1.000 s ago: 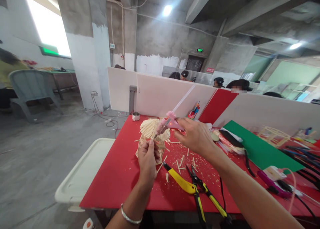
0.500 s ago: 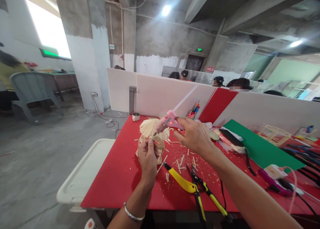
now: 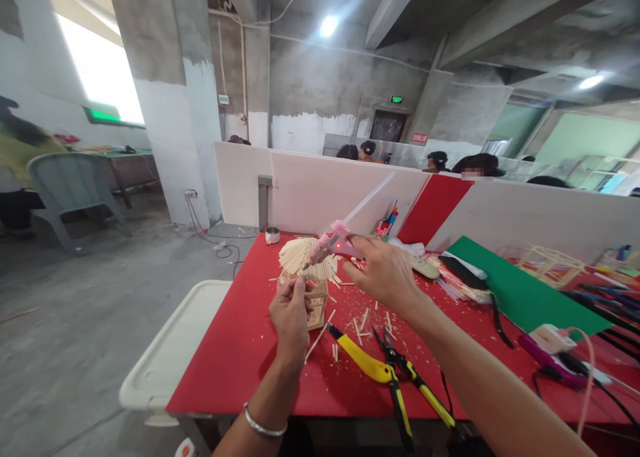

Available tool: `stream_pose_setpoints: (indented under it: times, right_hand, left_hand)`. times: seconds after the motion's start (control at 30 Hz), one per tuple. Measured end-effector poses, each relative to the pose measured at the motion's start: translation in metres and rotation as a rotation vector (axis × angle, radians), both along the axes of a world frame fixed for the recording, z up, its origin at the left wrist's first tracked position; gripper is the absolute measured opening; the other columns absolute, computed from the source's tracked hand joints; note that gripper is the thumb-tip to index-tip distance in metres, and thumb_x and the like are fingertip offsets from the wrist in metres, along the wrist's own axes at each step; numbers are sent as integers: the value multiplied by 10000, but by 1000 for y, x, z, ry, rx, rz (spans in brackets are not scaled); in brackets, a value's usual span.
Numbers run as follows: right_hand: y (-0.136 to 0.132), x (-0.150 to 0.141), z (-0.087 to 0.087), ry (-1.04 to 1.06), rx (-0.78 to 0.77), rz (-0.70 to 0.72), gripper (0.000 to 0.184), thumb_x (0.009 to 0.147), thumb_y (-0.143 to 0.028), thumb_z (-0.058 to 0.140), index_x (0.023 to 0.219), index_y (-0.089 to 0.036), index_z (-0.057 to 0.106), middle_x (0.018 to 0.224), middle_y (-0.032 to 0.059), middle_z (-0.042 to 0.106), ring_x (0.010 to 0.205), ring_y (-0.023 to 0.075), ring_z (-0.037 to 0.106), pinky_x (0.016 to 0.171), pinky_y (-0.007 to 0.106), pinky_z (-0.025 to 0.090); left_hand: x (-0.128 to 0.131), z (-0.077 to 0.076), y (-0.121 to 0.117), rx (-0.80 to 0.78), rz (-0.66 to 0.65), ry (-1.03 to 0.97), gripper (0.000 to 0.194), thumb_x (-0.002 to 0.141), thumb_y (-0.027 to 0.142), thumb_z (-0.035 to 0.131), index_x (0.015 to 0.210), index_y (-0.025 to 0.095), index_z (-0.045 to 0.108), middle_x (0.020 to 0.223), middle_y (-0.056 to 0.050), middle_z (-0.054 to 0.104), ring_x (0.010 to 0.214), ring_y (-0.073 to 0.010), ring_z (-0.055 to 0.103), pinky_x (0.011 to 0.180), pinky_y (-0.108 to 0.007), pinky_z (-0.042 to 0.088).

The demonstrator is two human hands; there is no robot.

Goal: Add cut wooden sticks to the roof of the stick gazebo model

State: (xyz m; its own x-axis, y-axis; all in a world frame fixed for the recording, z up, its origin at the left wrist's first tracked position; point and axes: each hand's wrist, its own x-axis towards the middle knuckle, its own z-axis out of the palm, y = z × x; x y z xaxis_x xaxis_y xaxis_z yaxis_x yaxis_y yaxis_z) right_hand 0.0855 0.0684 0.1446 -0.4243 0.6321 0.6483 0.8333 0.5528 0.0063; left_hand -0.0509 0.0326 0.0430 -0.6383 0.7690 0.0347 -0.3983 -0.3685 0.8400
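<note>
The right hand [image 3: 384,270] grips a pink glue gun [image 3: 334,242] — nozzle [image 3: 305,266] at one o'clock from the left hand [image 3: 291,316], pinching a small piece [image 3: 301,275].

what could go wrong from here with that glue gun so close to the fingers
The pink glue gun in the right hand has its nozzle just above the left hand's fingertips, so hot glue could drip and burn them.

The shears lie with blades parted near the left forearm; a hand put down carelessly might get nicked.

Loose sticks litter the red tabletop and could catch stray glue.
</note>
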Motion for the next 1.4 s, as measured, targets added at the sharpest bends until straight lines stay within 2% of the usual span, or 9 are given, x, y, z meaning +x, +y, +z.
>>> stream_pose_setpoints:
  times: [0.33, 0.53, 0.67, 1.1, 1.4]
  right_hand:
    - [-2, -4, -9, -3, 0, -6, 355, 809, -309, 520, 1148, -237, 600, 1010, 46, 676, 809, 200, 621, 584, 273, 347]
    - [-4, -6, -11, 8, 1, -30, 356, 832, -336, 503, 1163, -249, 598, 1033, 43, 669, 807, 197, 627, 577, 277, 345]
    - [-4, -3, -13, 35, 17, -39, 376, 826, -331, 503, 1181, -244, 593, 1020, 43, 671, 790, 195, 626, 568, 277, 344]
    - [-2, -2, -21, 58, 7, -24, 400, 817, -332, 534, 1199, -231, 591, 1067, 61, 669, 824, 197, 627, 656, 265, 413]
    - [-2, -2, -25, 69, 37, -11, 402, 831, -332, 525, 1213, -223, 585, 1078, 65, 665, 830, 192, 625, 658, 263, 418]
  left_hand:
    - [0, -2, 3, -3, 51, 2, 302, 640, 429, 732, 662, 139, 650, 444, 67, 502, 325, -32, 350, 325, -157, 237]
    - [-2, -4, 5, 3, 27, -21, 277, 624, 394, 747, 661, 135, 654, 527, 26, 583, 346, -30, 370, 332, -160, 249]
    - [-3, -4, 3, -1, 0, -6, 251, 671, 378, 700, 626, 135, 654, 446, 40, 523, 347, -42, 368, 340, -165, 252]
    - [-5, -4, 3, -2, 19, 68, 279, 680, 404, 677, 622, 132, 648, 412, 49, 487, 354, -54, 371, 345, -173, 265]
    - [-4, -3, 3, 0, 31, 86, 282, 666, 409, 693, 632, 135, 638, 411, 60, 475, 344, -52, 366, 348, -179, 257]
